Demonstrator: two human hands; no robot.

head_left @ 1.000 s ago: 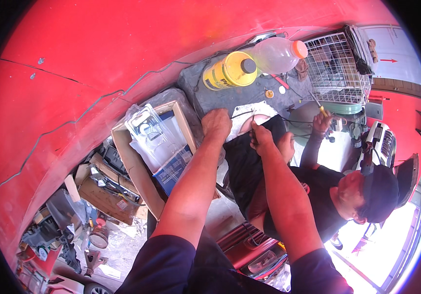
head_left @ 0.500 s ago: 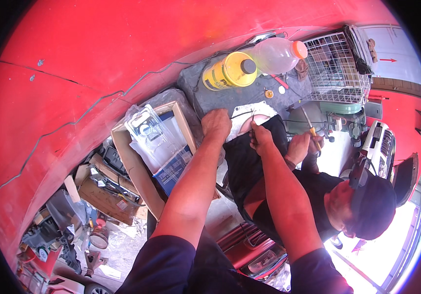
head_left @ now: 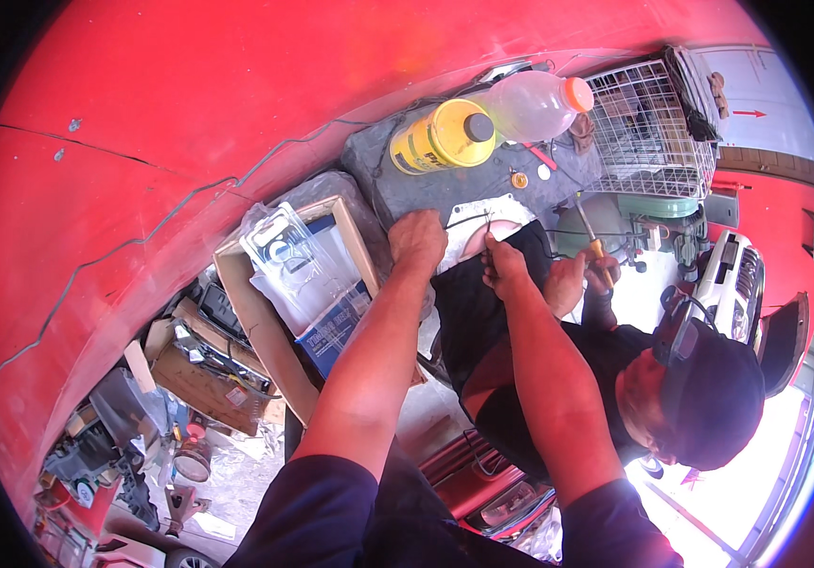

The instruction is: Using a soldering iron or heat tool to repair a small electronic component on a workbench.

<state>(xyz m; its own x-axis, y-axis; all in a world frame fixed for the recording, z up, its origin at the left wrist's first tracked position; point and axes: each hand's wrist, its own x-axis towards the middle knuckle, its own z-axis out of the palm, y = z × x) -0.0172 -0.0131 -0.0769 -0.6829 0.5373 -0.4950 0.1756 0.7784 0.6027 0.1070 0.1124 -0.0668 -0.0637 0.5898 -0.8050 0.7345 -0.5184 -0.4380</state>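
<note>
Two hands are working a thin black wire (head_left: 468,220) on the grey bench top (head_left: 407,185), right by a pale pink part (head_left: 483,237). My left hand (head_left: 418,239) is lying closed over one end, my right hand (head_left: 501,265) is pinching the other. I'm guessing we're mid-way through feeding or twisting it; next is probably a steady pull. A co-worker's hand (head_left: 585,275) is gripping a screwdriver (head_left: 592,237) beside us, yellow bottle (head_left: 443,138) behind.

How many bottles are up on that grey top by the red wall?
2. A yellow bottle with a black cap lies on the grey top; a clear bottle with an orange cap lies right beside it, nearer the wire basket. Clutter may hide others.
</note>
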